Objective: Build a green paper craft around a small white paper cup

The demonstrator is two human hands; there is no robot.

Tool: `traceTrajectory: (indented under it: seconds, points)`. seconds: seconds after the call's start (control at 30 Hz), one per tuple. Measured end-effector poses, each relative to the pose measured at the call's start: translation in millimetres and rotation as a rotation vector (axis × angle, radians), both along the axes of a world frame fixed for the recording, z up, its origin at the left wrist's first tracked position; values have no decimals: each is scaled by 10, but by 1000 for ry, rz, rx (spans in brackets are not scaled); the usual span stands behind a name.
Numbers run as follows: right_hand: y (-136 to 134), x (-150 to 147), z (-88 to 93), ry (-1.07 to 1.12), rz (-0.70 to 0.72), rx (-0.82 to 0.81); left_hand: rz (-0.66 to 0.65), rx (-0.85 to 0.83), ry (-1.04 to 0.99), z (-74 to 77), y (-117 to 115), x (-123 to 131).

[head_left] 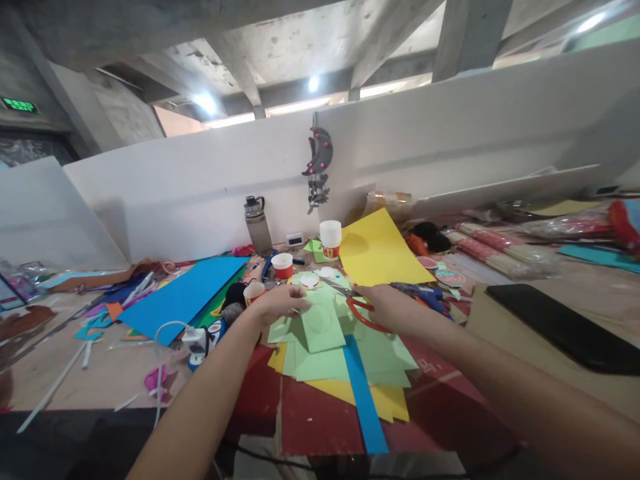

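My left hand (pixel 283 303) pinches the upper left edge of a light green paper piece (pixel 323 327), which has a faint round outline on it. In my right hand (pixel 385 307) is a pair of scissors (pixel 369 319) with orange-red handles; their blades point left, near the paper's top edge. Whether the blades touch the paper I cannot tell. Beneath lie more light green sheets (pixel 385 360), some yellow sheets (pixel 337 390) and a blue paper strip (pixel 364 400). Just beyond my hands is a small white disc (pixel 310 281).
Paper cups (pixel 283 265) stand behind my hands, with a stack of white cups (pixel 331 239) farther back. A grey bottle (pixel 257 225) leans near the wall. Blue card (pixel 185 297) lies left, yellow card (pixel 383 250) behind, a black phone-like slab (pixel 565 327) right. A power strip (pixel 203 347) with cable sits left.
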State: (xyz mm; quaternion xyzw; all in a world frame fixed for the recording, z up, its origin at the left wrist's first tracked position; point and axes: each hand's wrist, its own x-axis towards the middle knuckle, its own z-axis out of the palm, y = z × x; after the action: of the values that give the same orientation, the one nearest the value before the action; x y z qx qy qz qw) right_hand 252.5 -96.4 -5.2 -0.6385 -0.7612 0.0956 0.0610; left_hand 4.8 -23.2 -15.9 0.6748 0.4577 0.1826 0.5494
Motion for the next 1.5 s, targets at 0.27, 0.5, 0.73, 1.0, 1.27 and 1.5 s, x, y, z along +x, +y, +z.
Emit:
traceTrajectory:
  seconds: [0.27, 0.5, 0.73, 1.0, 1.27, 1.5]
  points:
    - [-17, 114, -81, 603, 109, 10, -48, -179, -299, 300, 32, -129]
    - [192, -124, -275, 1096, 124, 182, -432, -259, 49, 510, -68, -229]
    - [333, -166, -172, 922, -72, 441, 181, 3, -681, 443, 192, -46]
    - [470, -400, -194, 1280, 16, 391, 790, 102, -1026, 170, 396, 518]
    - [475, -480, -213, 1536, -76, 409, 637, 120, -1109, 61, 140, 759]
    - [522, -426, -280, 1599, -29, 347, 445, 19, -989, -46, 78, 706]
